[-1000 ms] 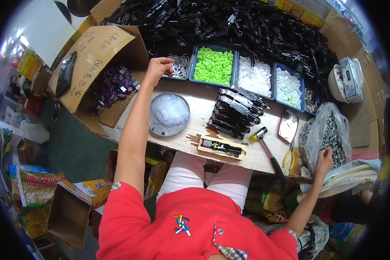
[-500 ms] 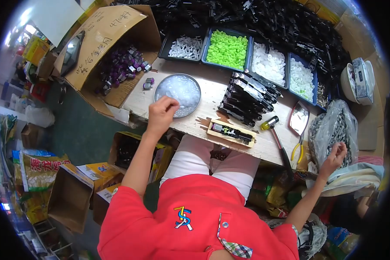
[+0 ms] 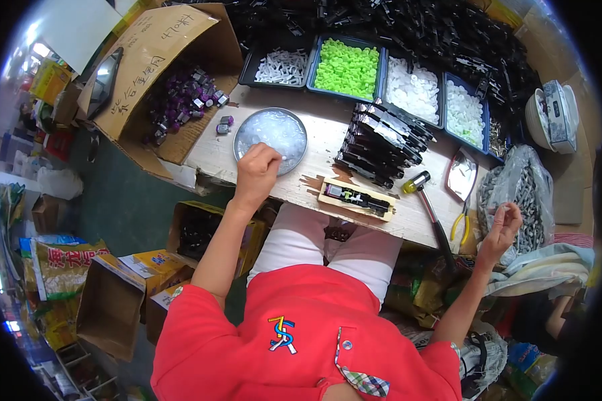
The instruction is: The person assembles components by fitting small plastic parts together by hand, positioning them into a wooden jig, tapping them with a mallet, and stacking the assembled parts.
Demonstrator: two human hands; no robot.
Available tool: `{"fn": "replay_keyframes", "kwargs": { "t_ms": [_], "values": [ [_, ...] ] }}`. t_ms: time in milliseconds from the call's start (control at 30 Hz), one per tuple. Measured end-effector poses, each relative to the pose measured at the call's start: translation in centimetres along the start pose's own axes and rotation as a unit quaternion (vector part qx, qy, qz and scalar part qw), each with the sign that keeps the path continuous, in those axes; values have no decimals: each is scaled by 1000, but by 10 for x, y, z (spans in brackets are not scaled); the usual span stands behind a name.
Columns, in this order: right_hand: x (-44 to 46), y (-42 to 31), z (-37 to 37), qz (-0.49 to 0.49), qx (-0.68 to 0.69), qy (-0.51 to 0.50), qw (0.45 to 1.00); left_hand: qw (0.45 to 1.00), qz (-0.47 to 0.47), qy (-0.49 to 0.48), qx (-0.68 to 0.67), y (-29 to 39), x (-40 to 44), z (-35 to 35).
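Observation:
My left hand [image 3: 258, 175] is over the near rim of a round metal dish [image 3: 302, 155] of pale, glossy stuff. Its fingers are pinched, and whatever they hold is too small to name. My right hand [image 3: 503, 228] is raised by a clear plastic bag [image 3: 540, 177] of small grey metal parts. Its thumb and fingers are drawn together; I cannot see what is between them. Between the hands, a wooden holder [image 3: 326, 195] carries a black assembly [image 3: 358, 198] with green and purple parts. Behind it leans a row of black plastic housings [image 3: 381, 144].
A hammer [image 3: 431, 214], yellow-handled pliers [image 3: 460, 226] and a small mirror [image 3: 461, 175] lie right of the holder. Trays of white pegs [image 3: 281, 67], green pieces [image 3: 346, 69] and white pieces [image 3: 413, 92] line the back. A cardboard box [image 3: 144, 73] holds purple parts [image 3: 187, 100].
My left hand has moved slightly right and down toward the dish's near rim. My right hand has shifted left and up, away from the bag's middle.

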State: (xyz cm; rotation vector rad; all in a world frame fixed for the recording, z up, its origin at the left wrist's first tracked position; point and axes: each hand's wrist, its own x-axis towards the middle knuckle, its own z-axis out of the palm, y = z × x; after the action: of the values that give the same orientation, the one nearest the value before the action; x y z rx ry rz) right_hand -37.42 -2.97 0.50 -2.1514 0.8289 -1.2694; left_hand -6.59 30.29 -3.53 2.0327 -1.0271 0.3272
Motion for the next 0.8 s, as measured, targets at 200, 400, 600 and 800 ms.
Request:
{"fn": "replay_keyframes", "kwargs": {
  "t_ms": [200,400,600,800],
  "values": [
    [-20,-49,34,97,184,-168,964,943,-220,21,-248,21,-2,-13],
    [-46,-112,83,-47,152,-333,929,815,-290,-13,-502,71,-2,7],
    [-48,-118,97,-124,119,-328,929,806,-241,-65,-537,95,-8,28],
    [-57,-111,95,67,245,-329,909,790,-248,-79,-554,103,-9,36]
  ]
}}
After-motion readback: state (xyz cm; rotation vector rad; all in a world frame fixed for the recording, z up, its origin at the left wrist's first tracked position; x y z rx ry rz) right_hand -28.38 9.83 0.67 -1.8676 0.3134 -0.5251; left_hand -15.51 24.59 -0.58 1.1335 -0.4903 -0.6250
